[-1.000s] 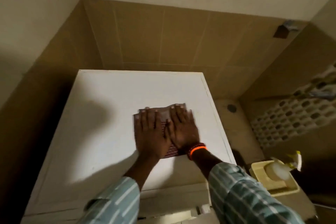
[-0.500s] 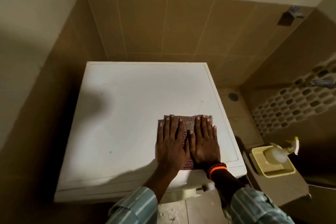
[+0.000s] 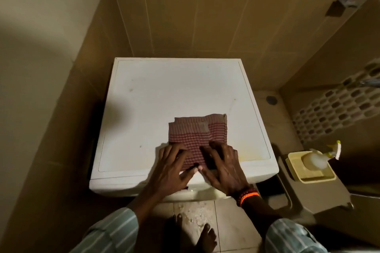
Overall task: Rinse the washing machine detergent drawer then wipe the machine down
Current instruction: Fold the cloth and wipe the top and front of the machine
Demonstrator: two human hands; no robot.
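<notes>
Wiping is the step in hand, judging by the layout. Both hands rest on the near edge of a folded red-and-white checked cloth (image 3: 197, 137), which lies flat on the white rectangular top of the washing machine (image 3: 164, 96), close to its front edge. The left hand (image 3: 172, 167) has its fingers spread and pressed down on the cloth's near left corner; the right hand (image 3: 223, 165), with an orange and dark beaded band at the wrist, does likewise on the near right corner. Neither pinches the fabric. Faint marks show on the far part of the lid and a yellowish stain near the front right, so the top looks unfinished. No detergent drawer is in view, so whether it is rinsed cannot be told. The front and sides are hidden.
</notes>
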